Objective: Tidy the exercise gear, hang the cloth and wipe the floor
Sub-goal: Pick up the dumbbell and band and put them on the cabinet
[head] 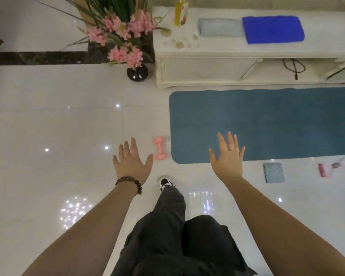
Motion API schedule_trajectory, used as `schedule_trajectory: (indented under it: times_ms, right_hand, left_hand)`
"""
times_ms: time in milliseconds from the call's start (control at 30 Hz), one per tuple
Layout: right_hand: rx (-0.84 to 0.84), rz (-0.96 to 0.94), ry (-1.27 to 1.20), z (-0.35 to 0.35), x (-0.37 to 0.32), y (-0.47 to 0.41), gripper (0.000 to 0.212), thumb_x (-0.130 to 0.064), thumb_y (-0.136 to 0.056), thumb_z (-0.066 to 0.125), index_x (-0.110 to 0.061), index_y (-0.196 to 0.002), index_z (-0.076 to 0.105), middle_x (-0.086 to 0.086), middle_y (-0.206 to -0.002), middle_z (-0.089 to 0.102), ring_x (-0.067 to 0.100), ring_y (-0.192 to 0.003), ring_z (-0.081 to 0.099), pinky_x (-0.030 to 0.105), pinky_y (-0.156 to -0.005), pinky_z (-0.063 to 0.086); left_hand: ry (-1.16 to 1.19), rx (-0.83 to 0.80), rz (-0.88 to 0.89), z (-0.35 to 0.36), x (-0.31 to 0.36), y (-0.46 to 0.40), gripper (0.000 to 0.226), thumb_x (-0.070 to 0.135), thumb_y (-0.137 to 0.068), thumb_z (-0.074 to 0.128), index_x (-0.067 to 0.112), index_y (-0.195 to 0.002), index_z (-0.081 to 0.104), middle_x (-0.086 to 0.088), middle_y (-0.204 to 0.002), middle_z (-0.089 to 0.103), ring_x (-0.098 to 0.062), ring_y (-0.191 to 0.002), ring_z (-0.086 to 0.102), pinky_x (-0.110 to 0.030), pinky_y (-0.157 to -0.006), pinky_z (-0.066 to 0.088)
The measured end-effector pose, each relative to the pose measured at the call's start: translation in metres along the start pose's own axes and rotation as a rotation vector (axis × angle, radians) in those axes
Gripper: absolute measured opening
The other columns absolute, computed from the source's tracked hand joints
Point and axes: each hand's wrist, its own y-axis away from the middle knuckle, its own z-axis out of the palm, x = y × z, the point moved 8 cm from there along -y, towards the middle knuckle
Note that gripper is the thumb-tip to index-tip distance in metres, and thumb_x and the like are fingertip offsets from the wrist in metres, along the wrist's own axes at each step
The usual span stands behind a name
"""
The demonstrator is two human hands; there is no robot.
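Fingers spread on left hand (132, 163) and right hand (227, 158), nothing held; pink dumbbell (160, 148) seen between them, untouched.

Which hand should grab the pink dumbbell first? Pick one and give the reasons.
Left. The left hand hovers open right beside the pink dumbbell, thumb nearly level with it. The right hand is also open but sits over the blue mat, farther from the dumbbell.
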Motion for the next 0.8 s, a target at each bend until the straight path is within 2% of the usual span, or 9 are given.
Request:
schedule_trajectory:
  times_ms: [167, 367, 600, 800]
  right_hand:
    - [-0.024, -0.032, -0.003, 0.016, -0.003, -0.063, 0.06, -0.043, -0.098, 0.04, -0.023, -0.151, 0.02, 0.006, -0.16, 0.006, 0.021, -0.147, -0.005, 0.05, -0.118, -0.003]
    - [-0.162, -0.112, 0.061, 0.099, -0.002, -0.128, 0.06, -0.044, -0.098, 0.038, -0.024, -0.151, 0.019, 0.005, -0.16, 0.004, 0.021, -0.147, -0.006, 0.051, -0.118, -0.002]
    - [-0.298, -0.273, 0.111, 0.258, 0.018, -0.192, 0.06, -0.041, -0.097, 0.041, -0.022, -0.15, 0.022, 0.007, -0.16, 0.008, 0.023, -0.148, -0.001, 0.052, -0.117, 0.001]
    - [-0.313, -0.326, 0.074, 0.38, 0.06, -0.234, 0.058, -0.039, -0.097, 0.045, -0.022, -0.149, 0.027, 0.008, -0.159, 0.014, 0.023, -0.148, 0.004, 0.052, -0.116, 0.002]
  left_hand:
    - [0.017, -0.013, -0.055, 0.019, 0.006, -0.048, 0.08, 0.057, -0.093, 0.037, 0.017, -0.153, 0.002, -0.01, -0.16, 0.009, -0.027, -0.148, 0.006, -0.05, -0.118, 0.009]
    - [0.039, -0.04, -0.107, 0.092, 0.014, -0.107, 0.082, 0.056, -0.092, 0.041, 0.016, -0.153, 0.004, -0.013, -0.159, 0.015, -0.029, -0.147, 0.01, -0.051, -0.117, 0.012]
    - [0.13, -0.15, -0.199, 0.257, 0.007, -0.18, 0.081, 0.055, -0.093, 0.041, 0.018, -0.153, 0.001, -0.007, -0.16, 0.01, -0.024, -0.148, 0.008, -0.048, -0.119, 0.01]
    - [0.407, -0.177, -0.285, 0.409, -0.01, -0.257, 0.088, 0.049, -0.089, 0.057, 0.013, -0.152, 0.009, -0.008, -0.156, 0.022, -0.027, -0.143, 0.023, -0.047, -0.114, 0.025]
